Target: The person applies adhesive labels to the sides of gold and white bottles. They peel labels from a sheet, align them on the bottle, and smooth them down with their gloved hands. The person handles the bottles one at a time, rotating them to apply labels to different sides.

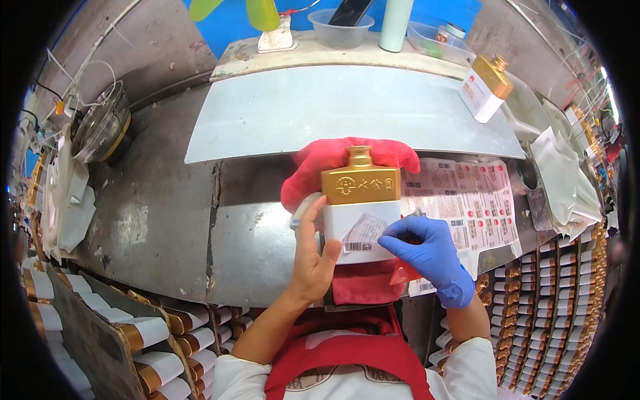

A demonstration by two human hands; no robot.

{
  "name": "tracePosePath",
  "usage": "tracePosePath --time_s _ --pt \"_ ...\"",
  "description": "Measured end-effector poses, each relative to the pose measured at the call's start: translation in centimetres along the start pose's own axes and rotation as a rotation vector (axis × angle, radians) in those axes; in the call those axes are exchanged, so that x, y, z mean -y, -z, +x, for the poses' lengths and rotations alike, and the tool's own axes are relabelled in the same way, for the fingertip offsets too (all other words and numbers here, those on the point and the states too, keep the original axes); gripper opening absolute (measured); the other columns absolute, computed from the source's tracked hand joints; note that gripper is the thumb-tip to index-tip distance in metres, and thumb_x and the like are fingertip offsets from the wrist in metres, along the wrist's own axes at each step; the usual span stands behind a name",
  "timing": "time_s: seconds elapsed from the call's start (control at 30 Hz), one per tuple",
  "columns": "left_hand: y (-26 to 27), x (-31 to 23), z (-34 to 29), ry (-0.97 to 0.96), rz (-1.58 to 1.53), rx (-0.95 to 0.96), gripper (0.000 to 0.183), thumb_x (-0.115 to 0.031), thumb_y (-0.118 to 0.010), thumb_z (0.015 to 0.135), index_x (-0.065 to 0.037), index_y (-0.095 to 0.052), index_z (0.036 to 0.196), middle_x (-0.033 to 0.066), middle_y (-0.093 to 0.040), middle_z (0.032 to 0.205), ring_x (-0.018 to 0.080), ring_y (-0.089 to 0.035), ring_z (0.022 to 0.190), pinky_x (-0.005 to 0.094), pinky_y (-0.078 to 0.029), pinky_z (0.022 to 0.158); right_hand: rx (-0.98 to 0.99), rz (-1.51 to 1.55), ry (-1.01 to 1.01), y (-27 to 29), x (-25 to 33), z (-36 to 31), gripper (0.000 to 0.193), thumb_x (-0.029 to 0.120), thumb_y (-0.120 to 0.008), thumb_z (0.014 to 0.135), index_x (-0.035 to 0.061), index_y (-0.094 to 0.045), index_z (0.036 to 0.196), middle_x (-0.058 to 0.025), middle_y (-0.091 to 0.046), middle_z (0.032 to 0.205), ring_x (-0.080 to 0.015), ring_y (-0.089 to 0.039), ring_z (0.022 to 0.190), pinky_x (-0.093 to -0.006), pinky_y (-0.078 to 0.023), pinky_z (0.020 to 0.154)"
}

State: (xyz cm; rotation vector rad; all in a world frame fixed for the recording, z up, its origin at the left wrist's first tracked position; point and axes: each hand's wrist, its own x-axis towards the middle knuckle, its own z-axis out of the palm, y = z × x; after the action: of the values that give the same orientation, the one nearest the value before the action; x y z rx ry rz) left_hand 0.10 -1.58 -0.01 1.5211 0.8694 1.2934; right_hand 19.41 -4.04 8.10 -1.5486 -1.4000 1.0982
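Observation:
A flat bottle [360, 185] with a gold embossed top and white lower body lies face up on a red cloth [363, 283]. My bare left hand [312, 257] grips its left side, index finger along the edge and thumb at the lower front. Over the white part, a small printed label [365, 231] sits tilted; how much of it is stuck down I cannot tell. My right hand [427, 250], in a blue glove, pinches the label's right edge. Under that hand shows a red pointed piece [405, 272], its kind unclear. A whitish round thing [305, 208] sits beside my left index finger.
Sheets of printed labels [467, 200] lie right of the bottle. Behind is a pale board [333, 107], with another gold-and-white bottle [486, 87] on its right end. Racks of similar bottles [547, 313] stand low on both sides. A metal bowl [103, 127] is at far left.

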Motion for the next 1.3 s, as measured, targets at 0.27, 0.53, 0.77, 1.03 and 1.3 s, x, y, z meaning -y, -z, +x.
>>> tracePosePath --time_s 0.27,0.53,0.77,1.03,1.3 --pt "1.9 -5.4 4.1 -0.298 0.11 0.53 0.059 -0.042 -0.074 0.075 -0.006 -0.057 0.118 0.0227 -0.036 0.138 0.0341 -0.034 0.125 0.0411 -0.026 0.103 0.216 -0.571 0.669 1.3 3.6 -2.0 0.02 0.018 -0.072 0.074 0.0167 -0.066 0.093 -0.0016 -0.053 0.063 -0.0211 -0.054 0.052 -0.0337 -0.041 0.045" --pt "2.7 -5.4 2.7 -0.131 0.161 0.351 0.02 -0.012 -0.08 0.068 -0.007 -0.065 0.08 0.0171 -0.054 0.119 0.0319 -0.046 0.113 0.037 -0.037 0.093 0.144 -0.132 0.14 1.8 2.3 -2.1 0.01 0.009 -0.071 0.078 0.0045 -0.07 0.086 -0.006 -0.066 0.074 -0.0118 -0.063 0.064 -0.0245 -0.048 0.058" --pt "0.0 -3.6 2.0 -0.121 0.557 -0.098 0.016 -0.006 -0.077 0.067 -0.006 -0.066 0.078 0.0146 -0.055 0.111 0.0275 -0.046 0.107 0.0375 -0.034 0.093 -0.14 -0.19 -0.018 -0.7 -1.1 0.6 0.014 0.013 -0.071 0.08 0.0022 -0.068 0.088 -0.0066 -0.067 0.075 -0.0103 -0.063 0.067 -0.024 -0.051 0.062" --pt "0.4 -3.7 1.9 -0.186 0.489 -0.081 0.017 -0.005 -0.077 0.066 -0.005 -0.066 0.079 0.0186 -0.055 0.114 0.0325 -0.043 0.109 0.0385 -0.037 0.09 -0.063 -0.25 0.091 0.2 0.0 -0.1 0.013 0.014 -0.074 0.076 0.004 -0.067 0.081 -0.0056 -0.065 0.068 -0.01 -0.06 0.059 -0.0244 -0.049 0.056" --pt "0.4 -5.1 1.4 -0.145 0.534 -0.034 0.017 -0.003 -0.078 0.064 -0.006 -0.066 0.075 0.0202 -0.056 0.113 0.0341 -0.043 0.112 0.0416 -0.035 0.093 0.0 -0.179 0.035 1.2 -0.2 -0.9 0.013 0.012 -0.075 0.075 0.0039 -0.068 0.082 -0.0055 -0.066 0.068 -0.0096 -0.059 0.058 -0.0234 -0.048 0.056"
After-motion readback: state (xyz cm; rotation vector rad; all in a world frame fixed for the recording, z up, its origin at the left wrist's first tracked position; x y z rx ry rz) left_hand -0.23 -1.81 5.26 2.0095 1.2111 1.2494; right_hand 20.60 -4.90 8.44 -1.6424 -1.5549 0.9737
